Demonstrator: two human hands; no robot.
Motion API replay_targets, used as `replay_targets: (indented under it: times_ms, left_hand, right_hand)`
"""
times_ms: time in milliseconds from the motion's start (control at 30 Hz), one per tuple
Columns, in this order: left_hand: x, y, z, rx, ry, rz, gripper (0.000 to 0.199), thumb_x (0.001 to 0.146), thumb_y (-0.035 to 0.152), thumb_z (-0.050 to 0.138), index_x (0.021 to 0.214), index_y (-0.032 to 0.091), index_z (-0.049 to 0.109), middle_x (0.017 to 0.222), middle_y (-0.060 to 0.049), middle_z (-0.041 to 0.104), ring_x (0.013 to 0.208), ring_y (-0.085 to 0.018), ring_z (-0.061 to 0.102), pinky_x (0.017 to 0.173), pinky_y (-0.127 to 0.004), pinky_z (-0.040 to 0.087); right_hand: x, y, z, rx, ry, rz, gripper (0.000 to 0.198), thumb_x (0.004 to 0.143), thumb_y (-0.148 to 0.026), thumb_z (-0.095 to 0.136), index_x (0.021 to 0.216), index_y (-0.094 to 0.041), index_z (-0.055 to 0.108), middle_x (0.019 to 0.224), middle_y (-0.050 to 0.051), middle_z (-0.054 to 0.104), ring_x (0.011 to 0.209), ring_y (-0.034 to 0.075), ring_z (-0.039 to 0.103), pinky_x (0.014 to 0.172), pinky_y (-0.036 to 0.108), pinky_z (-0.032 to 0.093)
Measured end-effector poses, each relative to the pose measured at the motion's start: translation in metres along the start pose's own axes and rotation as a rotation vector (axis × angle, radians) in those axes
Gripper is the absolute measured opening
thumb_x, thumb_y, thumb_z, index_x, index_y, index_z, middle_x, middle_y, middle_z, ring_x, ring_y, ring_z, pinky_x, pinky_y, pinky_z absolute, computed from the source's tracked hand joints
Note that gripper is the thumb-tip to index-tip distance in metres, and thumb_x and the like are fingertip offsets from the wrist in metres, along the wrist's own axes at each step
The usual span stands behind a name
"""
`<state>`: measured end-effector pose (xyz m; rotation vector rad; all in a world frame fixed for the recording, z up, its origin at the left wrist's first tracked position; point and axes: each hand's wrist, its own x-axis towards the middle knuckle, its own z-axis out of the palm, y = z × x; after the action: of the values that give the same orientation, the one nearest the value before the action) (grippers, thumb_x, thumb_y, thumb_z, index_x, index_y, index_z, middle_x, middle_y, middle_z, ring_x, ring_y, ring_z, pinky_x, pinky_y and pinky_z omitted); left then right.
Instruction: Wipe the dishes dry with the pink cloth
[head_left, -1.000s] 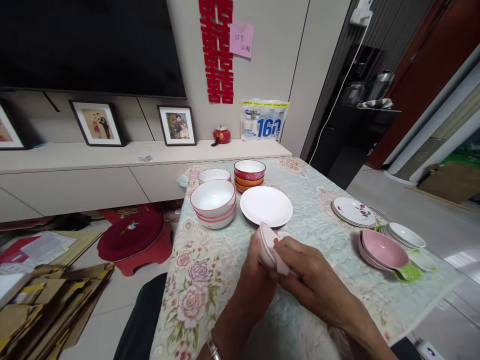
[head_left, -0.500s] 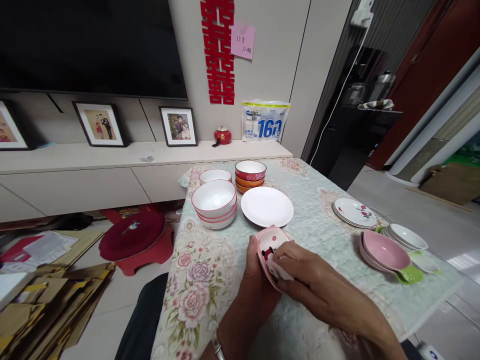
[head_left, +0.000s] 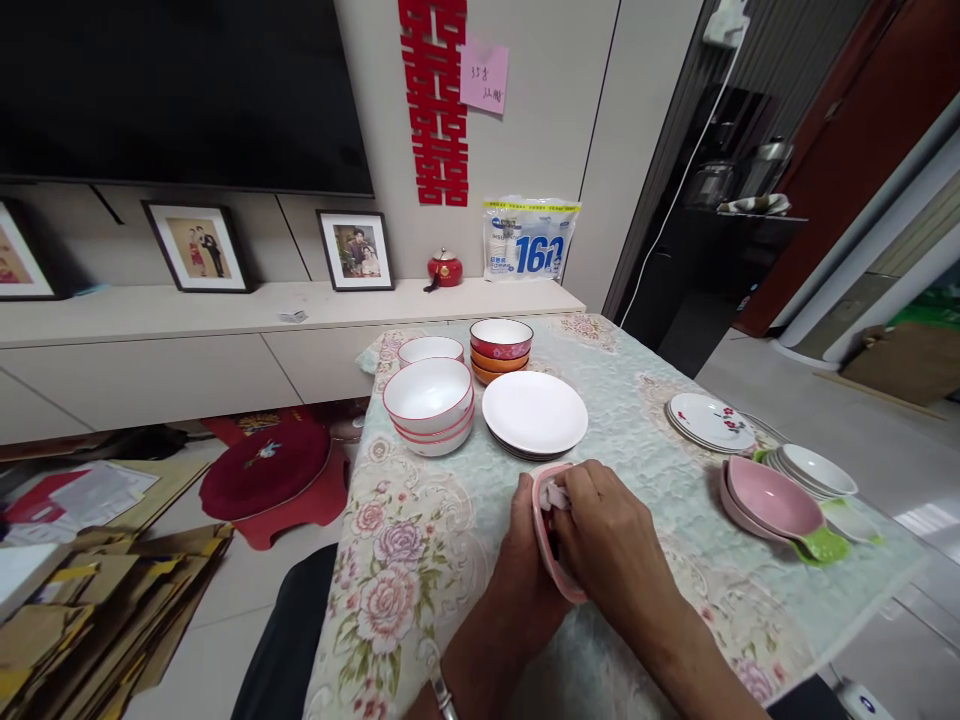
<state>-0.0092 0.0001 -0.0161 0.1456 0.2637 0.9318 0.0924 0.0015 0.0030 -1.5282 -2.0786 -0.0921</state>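
Note:
My left hand (head_left: 517, 570) is wrapped around the outside of a small pink-rimmed bowl (head_left: 556, 574), which is tilted on its side above the near part of the table. Inside that bowl, the fingers of my right hand (head_left: 611, 525) are closed on a crumpled white tissue (head_left: 553, 496) pressed against the inner wall. Red decoration shows in part there, but my fingers cover most of the inside. Just beyond my hands lies a stack of white plates (head_left: 535, 412). White bowls with red rims (head_left: 429, 395) are stacked to its left.
Red and orange bowls (head_left: 501, 340) are stacked at the table's far side. On the right are flowered plates (head_left: 711, 422), pink bowls with green handles (head_left: 776, 497) and white bowls (head_left: 817, 468). A red stool (head_left: 266, 475) and flattened cardboard (head_left: 112, 610) are on the floor at left.
The small bowl has turned more onto its side and shifted slightly right. My right hand has gone deeper into it, with the tissue now near the far end.

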Motion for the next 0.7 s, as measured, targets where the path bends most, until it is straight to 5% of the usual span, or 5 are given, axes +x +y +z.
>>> replay_targets:
  times_ms: [200, 400, 467, 633, 700]
  left_hand:
    - [-0.001, 0.005, 0.002, -0.005, -0.032, 0.059, 0.055, 0.096, 0.057, 0.039, 0.098, 0.012, 0.072, 0.085, -0.008, 0.072, 0.094, -0.025, 0.066, 0.093, -0.035, 0.045]
    - [0.002, 0.009, 0.002, -0.032, 0.002, -0.021, 0.060, 0.093, 0.061, 0.037, 0.086, 0.010, 0.070, 0.083, -0.013, 0.072, 0.094, -0.031, 0.066, 0.092, -0.041, 0.047]
    - [0.001, 0.008, 0.000, -0.032, 0.008, -0.051, 0.061, 0.092, 0.063, 0.038, 0.089, 0.012, 0.070, 0.085, -0.012, 0.072, 0.094, -0.031, 0.067, 0.090, -0.044, 0.047]
    - [-0.001, 0.007, -0.001, 0.049, 0.020, -0.109, 0.063, 0.087, 0.069, 0.044, 0.113, 0.016, 0.068, 0.094, -0.011, 0.073, 0.086, -0.031, 0.068, 0.084, -0.048, 0.049]
    - [-0.001, 0.006, 0.001, 0.061, -0.013, -0.141, 0.062, 0.087, 0.068, 0.045, 0.115, 0.017, 0.067, 0.099, -0.011, 0.072, 0.085, -0.030, 0.068, 0.082, -0.048, 0.050]
  right_hand:
    - [0.006, -0.004, -0.024, 0.483, -0.292, -0.150, 0.019, 0.086, -0.005, 0.047, 0.092, -0.021, 0.054, 0.096, 0.004, 0.060, 0.088, 0.019, 0.054, 0.078, 0.032, 0.045]
    - [0.002, 0.012, -0.051, 0.444, -0.580, -0.258, 0.024, 0.082, 0.000, 0.051, 0.084, -0.022, 0.061, 0.093, 0.000, 0.063, 0.089, 0.017, 0.056, 0.079, 0.030, 0.045]
    - [0.001, 0.022, -0.055, 0.398, -0.500, -0.198, 0.023, 0.083, -0.002, 0.052, 0.085, -0.023, 0.062, 0.092, 0.000, 0.064, 0.089, 0.017, 0.057, 0.078, 0.031, 0.046]
    - [0.007, 0.041, -0.045, 0.227, -0.022, -0.018, 0.018, 0.091, -0.013, 0.050, 0.101, -0.022, 0.063, 0.101, 0.007, 0.064, 0.098, 0.024, 0.057, 0.083, 0.039, 0.047]
    - [0.010, 0.040, -0.034, 0.172, 0.045, 0.000, 0.021, 0.092, -0.013, 0.048, 0.104, -0.021, 0.063, 0.102, 0.009, 0.063, 0.099, 0.026, 0.056, 0.084, 0.043, 0.048]
